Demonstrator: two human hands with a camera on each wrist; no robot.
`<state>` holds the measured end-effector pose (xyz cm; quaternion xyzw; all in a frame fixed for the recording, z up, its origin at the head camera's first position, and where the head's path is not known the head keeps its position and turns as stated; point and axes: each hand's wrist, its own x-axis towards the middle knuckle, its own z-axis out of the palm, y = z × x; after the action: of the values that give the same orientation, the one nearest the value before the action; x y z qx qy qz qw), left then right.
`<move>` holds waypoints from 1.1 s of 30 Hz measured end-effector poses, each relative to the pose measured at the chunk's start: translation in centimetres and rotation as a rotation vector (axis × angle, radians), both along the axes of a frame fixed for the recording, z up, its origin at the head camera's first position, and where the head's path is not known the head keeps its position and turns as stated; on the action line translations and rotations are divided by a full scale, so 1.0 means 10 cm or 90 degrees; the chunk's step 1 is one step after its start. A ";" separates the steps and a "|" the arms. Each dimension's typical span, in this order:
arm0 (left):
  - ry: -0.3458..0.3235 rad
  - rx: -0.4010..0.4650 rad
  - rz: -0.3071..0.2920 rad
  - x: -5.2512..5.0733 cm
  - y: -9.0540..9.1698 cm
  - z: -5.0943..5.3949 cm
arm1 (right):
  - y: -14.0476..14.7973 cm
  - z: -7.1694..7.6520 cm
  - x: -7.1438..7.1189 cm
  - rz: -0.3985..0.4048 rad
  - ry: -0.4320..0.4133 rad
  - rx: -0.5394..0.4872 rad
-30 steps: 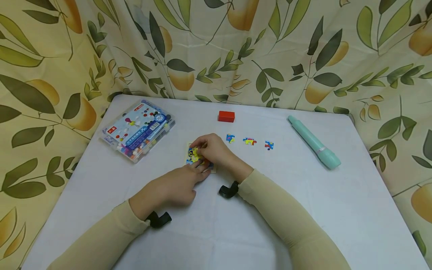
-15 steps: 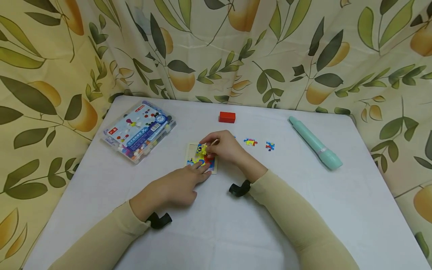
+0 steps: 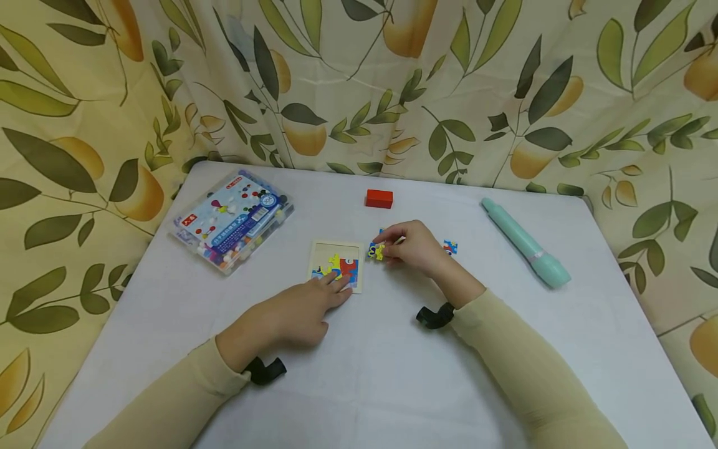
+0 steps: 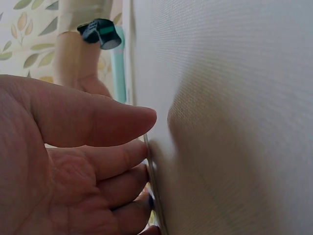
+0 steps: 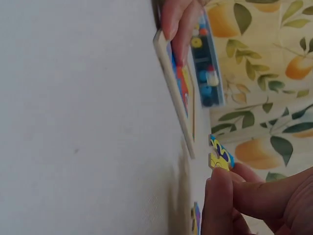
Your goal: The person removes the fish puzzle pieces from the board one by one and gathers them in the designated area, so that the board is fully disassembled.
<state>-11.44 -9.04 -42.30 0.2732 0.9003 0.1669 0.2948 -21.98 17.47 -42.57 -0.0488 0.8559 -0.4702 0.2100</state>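
Left hand nearest, fingers fairly straight, resting on near part of puzzle tray. Right hand, beyond, pinches yellow-blue piece at its fingertips, right of tray. Piece probably light, stiff, thin, maybe slick; hold by edges, off the knobs. Loose piece just right of that hand; red block past it.

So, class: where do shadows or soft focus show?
Left wrist view: a broad, soft shadow on the tablecloth beside the left hand, the right forearm blurred behind; right wrist view: a shadow near the right hand, the plastic box soft; head view: shadows look fainter.
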 end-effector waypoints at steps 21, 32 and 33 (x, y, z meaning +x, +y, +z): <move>-0.001 -0.007 -0.004 0.00 0.01 0.02 | 0.03 -0.03 0.07 -0.001 0.051 0.149; -0.004 0.001 0.003 0.02 0.02 0.05 | -0.01 -0.04 0.10 0.015 0.121 0.222; -0.003 -0.001 0.003 0.02 0.02 0.05 | -0.03 -0.03 0.11 0.018 0.131 0.227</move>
<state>-11.25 -8.88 -41.82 0.2705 0.9005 0.1677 0.2964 -20.89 17.20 -42.88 -0.0701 0.9418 -0.3006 0.1334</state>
